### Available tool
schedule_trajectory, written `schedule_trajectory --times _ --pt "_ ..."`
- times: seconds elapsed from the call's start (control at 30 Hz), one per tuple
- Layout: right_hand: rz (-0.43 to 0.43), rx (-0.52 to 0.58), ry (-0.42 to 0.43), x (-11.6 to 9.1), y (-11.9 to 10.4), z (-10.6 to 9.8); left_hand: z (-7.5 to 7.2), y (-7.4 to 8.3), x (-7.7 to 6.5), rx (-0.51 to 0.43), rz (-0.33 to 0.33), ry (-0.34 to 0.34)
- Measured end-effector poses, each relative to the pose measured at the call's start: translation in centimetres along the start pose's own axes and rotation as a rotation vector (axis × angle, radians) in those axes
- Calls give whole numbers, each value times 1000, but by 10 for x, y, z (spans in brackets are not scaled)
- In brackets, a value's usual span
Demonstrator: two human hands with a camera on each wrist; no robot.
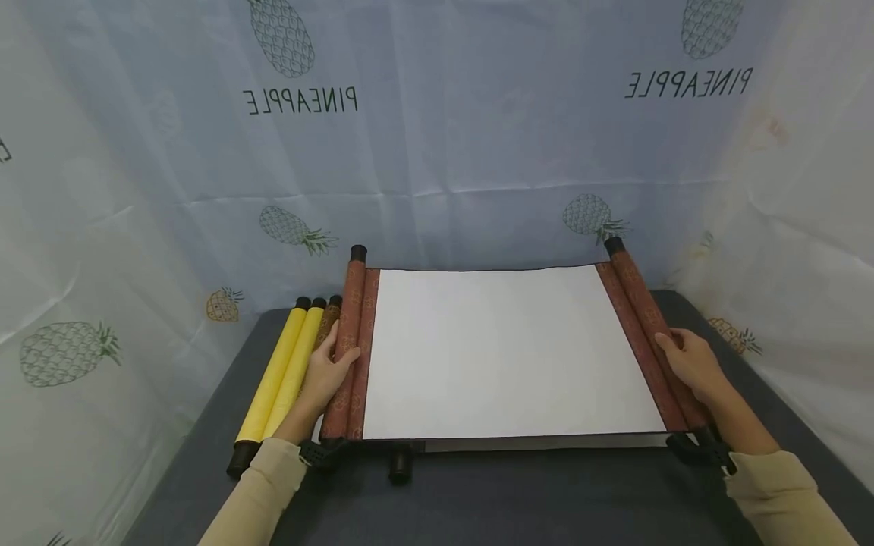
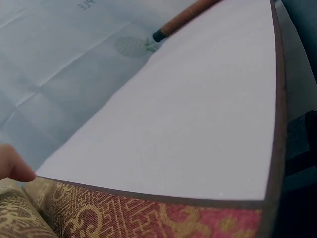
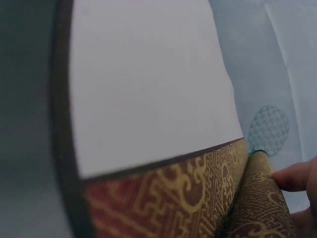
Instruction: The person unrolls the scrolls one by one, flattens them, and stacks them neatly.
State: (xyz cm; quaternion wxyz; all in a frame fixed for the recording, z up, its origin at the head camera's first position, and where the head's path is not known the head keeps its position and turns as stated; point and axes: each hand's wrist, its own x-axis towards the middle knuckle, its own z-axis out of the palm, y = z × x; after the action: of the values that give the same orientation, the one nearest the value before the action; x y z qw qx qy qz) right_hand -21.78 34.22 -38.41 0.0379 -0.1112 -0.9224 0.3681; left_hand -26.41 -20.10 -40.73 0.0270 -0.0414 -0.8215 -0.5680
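A hanging scroll (image 1: 512,353) is spread between both hands, its blank white sheet facing up with reddish-brown patterned borders. The left hand (image 1: 329,371) grips the rolled left end (image 1: 351,303), thumb on top. At the other side the right hand (image 1: 691,362) holds the rolled right end (image 1: 635,292). Black knobs cap the far tips of both rolls. In the left wrist view, a fingertip (image 2: 17,166) touches the sheet's corner beside the gold-patterned border (image 2: 114,210). The right wrist view has fingers (image 3: 294,177) against the brocade roll (image 3: 262,198).
Two yellow rolled scrolls (image 1: 281,364) and a brown rolled scroll (image 1: 328,318) lie left of the left hand. A black knob (image 1: 400,464) pokes out from under the spread scroll's near edge. The dark table (image 1: 532,500) meets pineapple-printed curtains (image 1: 464,152) behind and at the sides.
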Motion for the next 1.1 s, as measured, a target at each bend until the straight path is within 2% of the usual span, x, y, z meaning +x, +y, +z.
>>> schedule_trajectory --times 0.2,0.37,0.5,0.6,0.7,0.87,1.1 --pt "-28 -2 -6 -4 8 4 1 -3 -1 17 6 -52" --pt "-76 -35 -3 -4 10 5 1 -5 -1 36 7 -49" --pt "-94 -102 22 -5 10 4 5 -6 -3 101 94 8" --pt "-136 -168 76 -5 11 3 12 -9 -7 166 185 70" --pt "-169 -211 135 -5 13 3 19 -11 -10 200 227 111" --pt "-184 -221 162 -2 20 5 29 -12 -8 197 182 138" --pt "-189 -268 118 3 37 14 42 -26 -5 184 137 147"
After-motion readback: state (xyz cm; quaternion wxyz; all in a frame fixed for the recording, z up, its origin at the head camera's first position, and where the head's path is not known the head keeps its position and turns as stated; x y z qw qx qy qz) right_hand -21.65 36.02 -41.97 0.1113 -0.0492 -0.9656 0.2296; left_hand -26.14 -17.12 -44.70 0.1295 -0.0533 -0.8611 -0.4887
